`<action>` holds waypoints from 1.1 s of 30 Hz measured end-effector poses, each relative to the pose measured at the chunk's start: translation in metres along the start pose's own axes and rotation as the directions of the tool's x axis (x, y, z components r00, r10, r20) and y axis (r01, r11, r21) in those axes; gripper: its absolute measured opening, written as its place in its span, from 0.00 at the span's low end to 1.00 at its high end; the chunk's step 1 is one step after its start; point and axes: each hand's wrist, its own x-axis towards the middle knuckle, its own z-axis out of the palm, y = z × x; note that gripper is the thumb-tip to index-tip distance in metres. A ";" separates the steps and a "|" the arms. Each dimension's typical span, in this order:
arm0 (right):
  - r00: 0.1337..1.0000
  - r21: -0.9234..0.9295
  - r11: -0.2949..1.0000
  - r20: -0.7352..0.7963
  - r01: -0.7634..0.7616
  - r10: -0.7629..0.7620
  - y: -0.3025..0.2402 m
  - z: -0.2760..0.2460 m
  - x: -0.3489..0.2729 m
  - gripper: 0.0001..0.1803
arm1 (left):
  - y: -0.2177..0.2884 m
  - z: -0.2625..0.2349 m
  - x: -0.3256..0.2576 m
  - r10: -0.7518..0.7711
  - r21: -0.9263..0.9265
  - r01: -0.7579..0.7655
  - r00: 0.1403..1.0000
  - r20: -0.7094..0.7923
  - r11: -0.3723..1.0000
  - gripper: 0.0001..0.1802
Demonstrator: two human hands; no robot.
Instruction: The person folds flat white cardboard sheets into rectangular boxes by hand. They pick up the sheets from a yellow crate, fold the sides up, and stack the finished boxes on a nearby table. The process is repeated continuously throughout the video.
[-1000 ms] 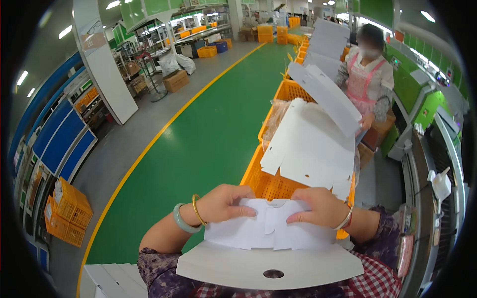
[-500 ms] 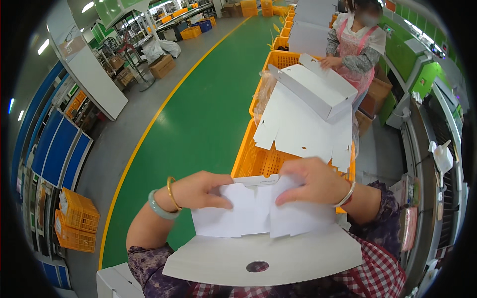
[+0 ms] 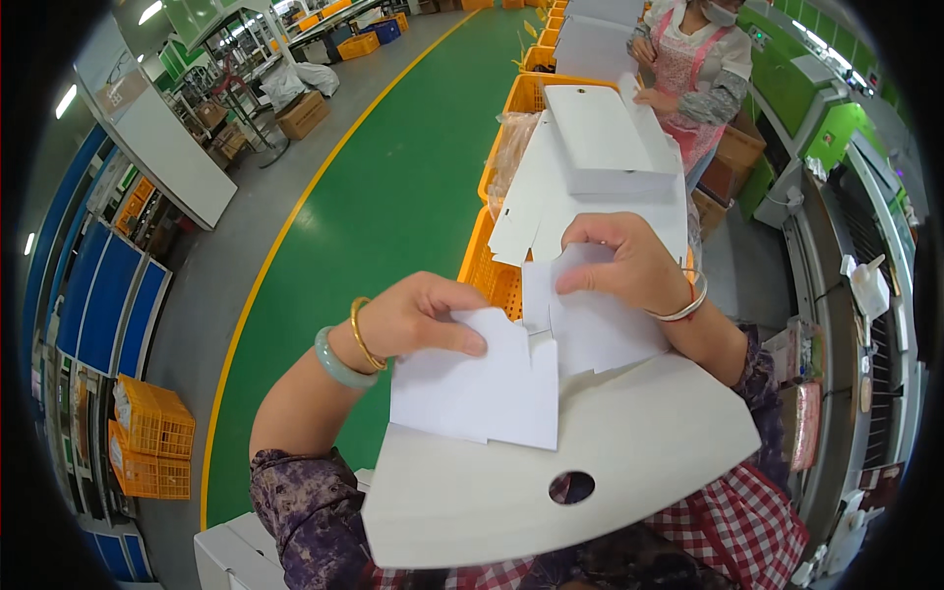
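Note:
Held in front of my body is a partly folded white cardboard box [image 3: 629, 442], its wide near panel pierced by an oval hole. My left hand [image 3: 423, 320] pinches a flap on its left side between thumb and fingers. My right hand [image 3: 624, 261] grips the opposite flap, thumb on the near face and fingers behind. The two flaps overlap near the middle, the left one lying nearer to me. The box's underside is hidden.
Beyond my hands, orange crates [image 3: 479, 251] bear flat white cardboard sheets [image 3: 629, 216] and a formed white box [image 3: 595, 128]. A co-worker [image 3: 693, 74] in a pink apron stands behind them at right. Stacked orange crates [image 3: 157, 428] sit at far left, machinery [image 3: 836, 295] at right.
The box has tilted, its right side swinging up and away. My left flap has come forward over the other. The co-worker's formed box has turned on the sheets.

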 end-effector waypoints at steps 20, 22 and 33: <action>0.993 -0.037 0.999 0.120 0.016 -0.011 -0.010 0.008 -0.018 0.17 | -0.006 0.008 0.017 -0.111 0.034 0.110 0.993 0.026 0.993 0.14; 0.994 -0.061 0.998 0.105 0.029 -0.023 -0.008 0.010 -0.021 0.16 | -0.006 0.006 0.014 -0.101 0.072 0.101 0.995 -0.011 0.992 0.14; 0.965 -0.145 0.989 0.260 0.005 0.033 -0.011 0.009 -0.033 0.12 | -0.009 0.020 0.007 -0.126 0.191 0.142 0.988 -0.093 0.971 0.12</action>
